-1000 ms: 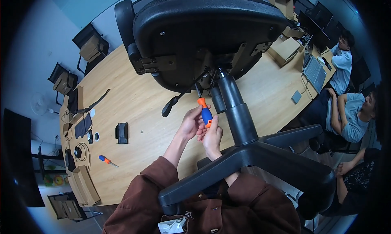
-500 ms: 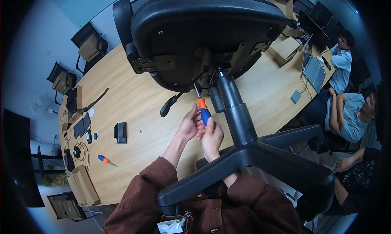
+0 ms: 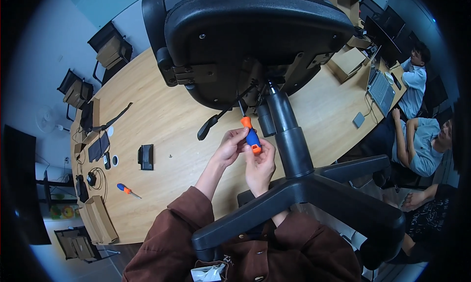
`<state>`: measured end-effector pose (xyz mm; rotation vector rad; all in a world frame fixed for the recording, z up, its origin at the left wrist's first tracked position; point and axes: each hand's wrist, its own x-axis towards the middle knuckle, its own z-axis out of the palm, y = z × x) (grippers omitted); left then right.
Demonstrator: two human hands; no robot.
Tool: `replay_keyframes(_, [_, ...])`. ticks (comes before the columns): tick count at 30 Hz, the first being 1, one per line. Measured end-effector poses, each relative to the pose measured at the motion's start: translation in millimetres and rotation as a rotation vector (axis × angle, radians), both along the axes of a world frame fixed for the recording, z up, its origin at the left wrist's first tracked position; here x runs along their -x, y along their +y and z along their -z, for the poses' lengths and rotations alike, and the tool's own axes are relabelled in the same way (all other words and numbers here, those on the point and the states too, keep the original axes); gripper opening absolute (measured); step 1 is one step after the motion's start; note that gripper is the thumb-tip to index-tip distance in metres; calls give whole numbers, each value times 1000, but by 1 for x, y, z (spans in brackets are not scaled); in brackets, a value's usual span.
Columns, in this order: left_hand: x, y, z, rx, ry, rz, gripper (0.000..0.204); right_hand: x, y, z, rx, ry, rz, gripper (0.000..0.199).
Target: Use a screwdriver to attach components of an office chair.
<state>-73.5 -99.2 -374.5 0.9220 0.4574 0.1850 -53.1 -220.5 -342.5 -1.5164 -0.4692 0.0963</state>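
Observation:
An orange-and-blue screwdriver (image 3: 251, 136) points up into the mechanism beneath the seat of a black office chair (image 3: 260, 46); shadow hides where its tip meets the chair. My left hand (image 3: 228, 148) pinches the handle from the left, thumb and fingers against the blue part. Around the orange butt end, the fingers of my right hand (image 3: 260, 168) are closed. Just left of the shaft hangs the chair's adjusting lever (image 3: 208, 127). To the right runs the black gas cylinder (image 3: 289, 135), joined to the star-shaped base (image 3: 306, 189) that crosses over my right forearm.
A second screwdriver (image 3: 128, 190) lies on the wooden table (image 3: 186, 115), with a black bracket-like part (image 3: 145, 157) and a tiny screw-like piece (image 3: 170, 156) nearby. Cables and cardboard sit at the left edge. Two seated people and a laptop (image 3: 380, 89) are on the right.
My right thumb has slid down off the handle's side, uncovering the orange end. My left fingers have come up onto the handle. The whole view has shifted slightly.

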Motion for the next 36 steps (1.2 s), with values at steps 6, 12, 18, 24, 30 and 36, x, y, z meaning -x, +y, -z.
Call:
replay_keyframes(6, [2,6,12,221,-95,-19,47,6,5,-6,-164,368,-64,31])
replay_keyframes(12, [6,12,15,330,-251,132,42,14,7,-14,-114,446,-57,28])
replay_keyframes(18, [-1,9,15,248,-190,57,39,1,4,-14,77,186,6,32])
replay_keyframes(24, [-3,7,4,177,-32,-28,32,-7,1,-11,317,-50,54,33])
replay_keyframes(30, [-8,-4,-1,91,24,-68,39,-13,4,-9,378,62,21,36])
replay_keyframes(36, [-6,0,9,300,-118,31,53,-9,17,-5,253,233,39,47])
